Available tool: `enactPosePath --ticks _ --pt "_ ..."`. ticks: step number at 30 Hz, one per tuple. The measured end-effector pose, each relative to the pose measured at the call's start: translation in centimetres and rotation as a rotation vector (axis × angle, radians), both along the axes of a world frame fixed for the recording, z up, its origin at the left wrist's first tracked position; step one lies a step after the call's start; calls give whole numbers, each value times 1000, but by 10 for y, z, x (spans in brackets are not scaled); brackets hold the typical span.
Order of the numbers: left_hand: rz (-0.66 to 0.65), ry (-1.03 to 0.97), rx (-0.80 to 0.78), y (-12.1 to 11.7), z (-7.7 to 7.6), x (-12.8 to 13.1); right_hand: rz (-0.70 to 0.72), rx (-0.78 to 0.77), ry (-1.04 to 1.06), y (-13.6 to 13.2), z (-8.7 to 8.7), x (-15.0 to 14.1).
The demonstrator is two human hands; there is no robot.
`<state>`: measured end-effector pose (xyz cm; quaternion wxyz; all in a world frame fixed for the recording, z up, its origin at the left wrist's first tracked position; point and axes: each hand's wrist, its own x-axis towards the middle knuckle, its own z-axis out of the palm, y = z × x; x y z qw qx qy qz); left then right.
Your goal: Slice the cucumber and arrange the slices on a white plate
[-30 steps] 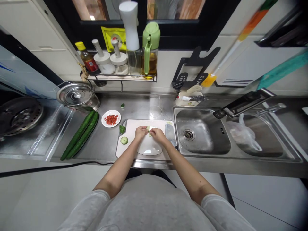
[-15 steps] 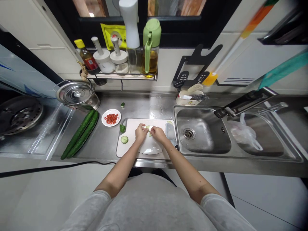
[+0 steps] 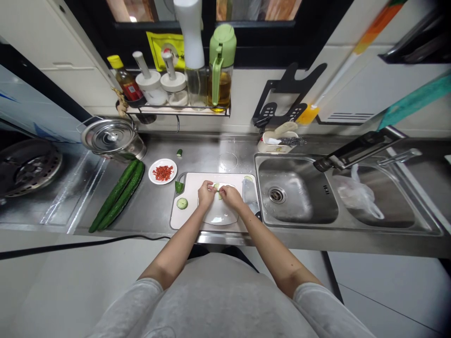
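Note:
Between my two hands is a thin pale-green cucumber slice [image 3: 216, 186], pinched by the fingers of both. My left hand [image 3: 207, 193] grips its left side, and my right hand [image 3: 229, 195] its right side. Below them a white plate [image 3: 221, 218] rests on the cutting board [image 3: 190, 178]; more pale cucumber shows on it, partly hidden by my hands. On the board's left lie a cut cucumber chunk [image 3: 179, 187] and a round cucumber piece [image 3: 182, 203]. A knife [image 3: 250, 195] with a wide blade lies along the board's right side, a slice by its tip.
Left of the board are a small plate [image 3: 152, 177] of chopped red pieces, two whole cucumbers [image 3: 118, 197] and a lidded steel pot [image 3: 112, 136]. A cucumber end [image 3: 179, 152] lies behind. The double sink [image 3: 299, 188] is at right, a plastic bag [image 3: 357, 195] in its far basin.
The view has shifted slightly. My hands stay over the plate, still pinching the cucumber slice, with only small finger movements.

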<state>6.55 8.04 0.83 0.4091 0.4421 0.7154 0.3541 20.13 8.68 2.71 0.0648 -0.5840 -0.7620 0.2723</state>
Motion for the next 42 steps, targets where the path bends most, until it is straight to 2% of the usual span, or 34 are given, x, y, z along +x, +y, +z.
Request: enactPosePath --ticks 8,13,17,19,21,25,31,38,42 --pt "-10 1 -17 1 -2 -1 24 -1 -56 4 2 1" --pt "3 -61 -30 -2 -1 -3 20 13 -55 3 9 1" --pt "-46 37 78 -12 13 -12 21 46 -27 -1 19 2" --pt "-123 135 188 -17 23 -19 32 61 16 -3 24 5" --pt "-221 145 251 -19 31 -25 47 78 75 -4 29 8" --pt "-353 -9 221 -16 35 -32 47 103 165 -6 37 10" --pt "-297 -295 77 -15 27 -33 57 126 279 -11 41 7" --pt "-362 -543 -25 -17 38 -36 67 130 305 -13 38 9" --pt "-387 -626 -166 -18 41 -41 98 134 319 -15 40 8"
